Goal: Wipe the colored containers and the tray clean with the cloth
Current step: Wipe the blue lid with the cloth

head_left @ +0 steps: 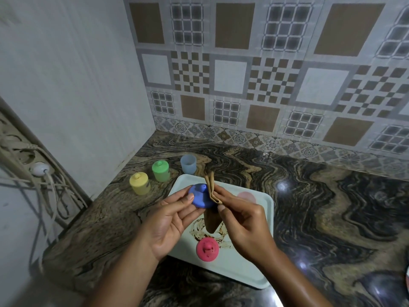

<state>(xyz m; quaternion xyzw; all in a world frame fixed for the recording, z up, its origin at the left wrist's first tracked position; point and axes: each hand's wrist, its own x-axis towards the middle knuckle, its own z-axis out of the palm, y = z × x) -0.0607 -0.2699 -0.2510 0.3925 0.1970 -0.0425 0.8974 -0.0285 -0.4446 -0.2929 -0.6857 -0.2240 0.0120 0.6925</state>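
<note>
The grip of the left hand (170, 220) is clamped on a blue lid (200, 196), thumb on top and fingers underneath, holding it up above the far half of the tray (254, 271). The grip of the right hand (243, 222) pinches a folded brown cloth (212, 188) between thumb and fingers, with the fold pressed against the lid's right edge. One end of the cloth stands up past the lid and the other hangs down toward the tray.

The tray is pale with rounded corners and lies flat on the dark marbled tabletop (321, 218). A brown smear (199, 229) marks its middle. A pink lid (207, 249) lies knob up on it, close to the near rim. A pale pink round shape (246, 196) sits toward the far right part of the tray, partly behind the right hand; I cannot tell what it is.

Off the tray's far left corner three containers stand in a row on the tabletop, just apart from one another: yellow (139, 183), green (160, 170), both lidded, and a light blue one (188, 164) with no lid, nearest the tray's rim. The plain wall is close behind them.

Right of the tray the tabletop runs wide and bare to the tiled wall. To the left, past the tabletop's edge, hang a socket strip and cords (39, 171).
</note>
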